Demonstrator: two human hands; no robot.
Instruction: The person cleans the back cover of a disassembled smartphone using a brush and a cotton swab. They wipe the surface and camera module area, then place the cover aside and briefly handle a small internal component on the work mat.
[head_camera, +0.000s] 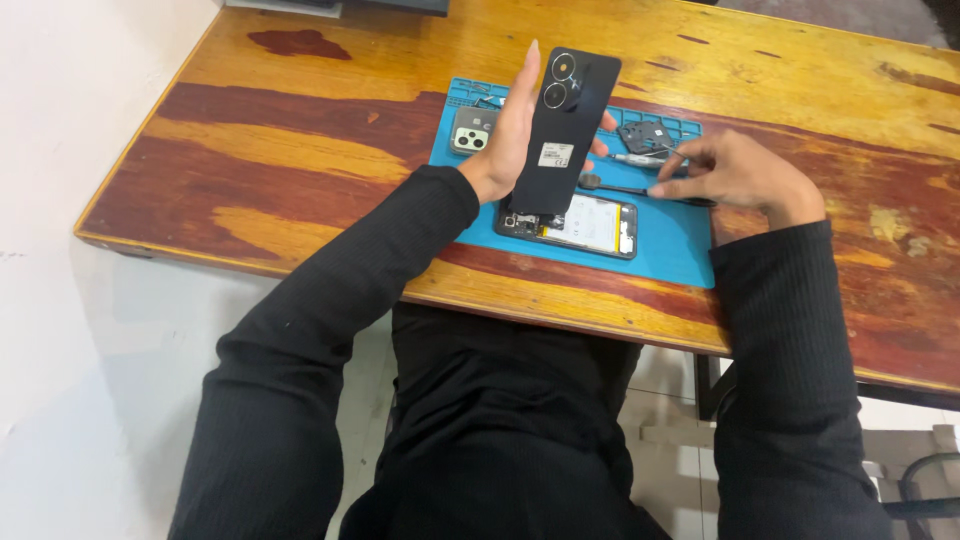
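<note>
**Phone repair: back cover off, tool being picked up**

Left hand (507, 135): grips the black back cover (562, 125), held upright above the mat (680, 250).
Right hand (735, 172): fingers pinched on a screwdriver (640, 189) lying on the mat.
Opened phone (575, 222): on the mat, just below the cover, battery exposed.
Also on the mat: grey camera module (474, 131) and dark inner plate (645, 133).
Table (300, 150): wooden.
Step, as judged: disassembly under way; the next move likely calls for setting the cover aside and lifting the tool.

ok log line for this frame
left hand: holds black back cover | right hand: on screwdriver | opened phone on blue mat
</note>
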